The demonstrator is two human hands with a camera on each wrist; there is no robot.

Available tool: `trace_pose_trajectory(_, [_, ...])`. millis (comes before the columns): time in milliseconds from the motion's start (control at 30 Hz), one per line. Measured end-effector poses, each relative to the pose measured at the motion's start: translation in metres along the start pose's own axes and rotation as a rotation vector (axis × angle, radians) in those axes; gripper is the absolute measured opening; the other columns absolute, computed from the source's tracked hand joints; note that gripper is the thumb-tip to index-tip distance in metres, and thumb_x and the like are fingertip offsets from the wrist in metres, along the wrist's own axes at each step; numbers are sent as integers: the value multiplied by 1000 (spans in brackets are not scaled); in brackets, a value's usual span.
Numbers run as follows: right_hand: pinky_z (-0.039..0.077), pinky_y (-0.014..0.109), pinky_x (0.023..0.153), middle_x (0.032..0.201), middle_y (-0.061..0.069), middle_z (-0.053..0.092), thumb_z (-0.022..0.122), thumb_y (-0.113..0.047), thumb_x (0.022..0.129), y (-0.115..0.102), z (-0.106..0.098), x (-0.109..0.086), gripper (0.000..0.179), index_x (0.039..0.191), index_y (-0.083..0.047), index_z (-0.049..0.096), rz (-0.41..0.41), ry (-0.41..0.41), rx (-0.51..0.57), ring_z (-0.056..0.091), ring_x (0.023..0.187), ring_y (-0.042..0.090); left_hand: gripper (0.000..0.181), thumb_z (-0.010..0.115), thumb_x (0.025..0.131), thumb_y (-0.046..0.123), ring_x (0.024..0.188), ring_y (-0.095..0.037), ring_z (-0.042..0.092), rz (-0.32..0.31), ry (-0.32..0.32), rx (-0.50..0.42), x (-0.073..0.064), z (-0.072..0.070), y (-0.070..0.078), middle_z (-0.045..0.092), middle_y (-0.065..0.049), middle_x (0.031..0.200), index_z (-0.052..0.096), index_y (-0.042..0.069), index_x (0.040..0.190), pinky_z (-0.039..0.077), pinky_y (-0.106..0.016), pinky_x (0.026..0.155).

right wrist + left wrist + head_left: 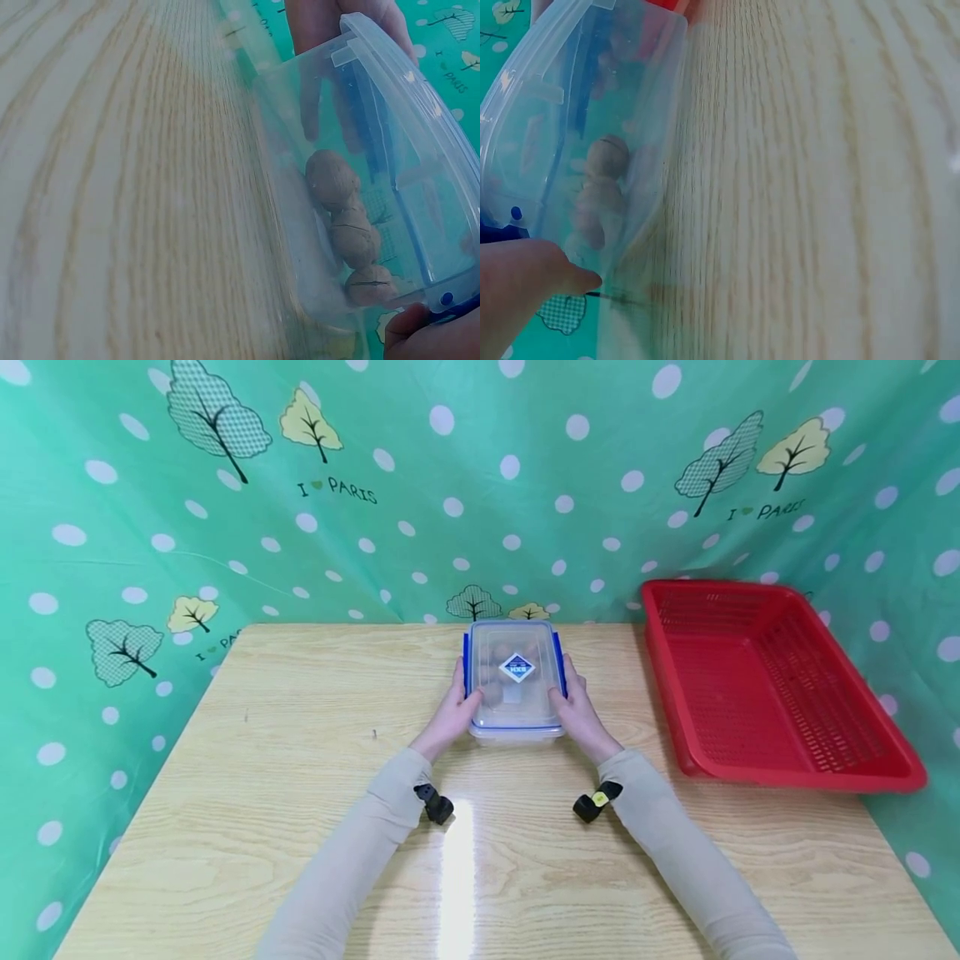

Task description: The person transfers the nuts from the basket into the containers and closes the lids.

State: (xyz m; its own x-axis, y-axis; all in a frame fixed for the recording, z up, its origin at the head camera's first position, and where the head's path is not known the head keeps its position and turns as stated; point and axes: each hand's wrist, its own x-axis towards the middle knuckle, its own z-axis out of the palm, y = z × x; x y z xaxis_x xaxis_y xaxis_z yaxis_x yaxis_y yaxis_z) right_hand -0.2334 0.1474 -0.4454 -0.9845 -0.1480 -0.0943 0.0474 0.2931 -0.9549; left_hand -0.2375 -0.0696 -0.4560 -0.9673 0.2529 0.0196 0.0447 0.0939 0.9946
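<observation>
A clear plastic food container [516, 710] with a blue-trimmed lid and blue side clips is held between both hands near the back of the table. A blue and white diamond label sits on its lid. My left hand [454, 706] grips its left side, the thumb over the lid's edge. On the opposite side my right hand [579, 703] grips it in the same way. Through the wall, several round brown balls with dark slits, like nuts [354, 236], show in the right wrist view. Whether the container's base touches the table cannot be told.
A large red plastic basket [678, 727] with slotted walls stands at the right of the wooden table [225, 827]. Behind the table hangs a green dotted cloth [420, 510] printed with trees. Each sleeve carries a black wrist camera [438, 806].
</observation>
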Motion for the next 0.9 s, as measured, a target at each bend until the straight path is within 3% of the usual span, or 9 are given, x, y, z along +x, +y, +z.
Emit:
trace_pose_trajectory(233, [13,47,114,151,19,11,34,-20,102,1,3,-1,68,155,-20,-8,11,25,6,16,141,33,71,34,101,9,144,-24,-7,8,-22,72,0,1,2,-13,-15,159,-15,7,152,0,-37,115])
trace_pose_trajectory(467, [14,47,114,152,19,9,35,-20,102,-1,4,-5,69,155,-17,-9,9,6,7,17,139,33,71,34,101,7,145,-24,-5,19,-20,39,-2,-2,-1,-11,-12,160,-15,11,153,1,-40,115])
trace_pose_trajectory(600, [15,49,113,152,22,8,36,-22,101,-5,-2,-8,71,155,-18,-10,16,-12,-49,18,138,36,71,35,101,9,145,-25,-4,13,-41,51,-3,-4,-1,-10,-11,160,-13,10,153,3,-39,116])
trace_pose_trajectory(667, [19,51,112,151,23,10,38,-23,100,-7,-7,-8,72,155,-17,-8,18,-27,-88,21,138,38,71,38,101,13,145,-26,-1,14,-40,104,-4,-6,-1,-8,-12,160,-10,10,154,5,-40,115])
trace_pose_trajectory(800, [37,54,103,145,28,21,46,-22,98,-13,-21,-9,73,156,-9,4,-28,-57,-239,33,128,42,73,47,100,25,145,-29,1,19,-12,313,-8,-15,1,-4,-16,159,1,10,156,9,-48,114])
trace_pose_trajectory(900, [38,57,99,142,30,25,51,-26,97,-16,-32,-9,72,154,-4,13,-72,-87,-399,34,126,43,77,49,99,32,145,-29,-2,32,-11,464,-13,-21,5,-7,-15,159,3,9,155,7,-50,113])
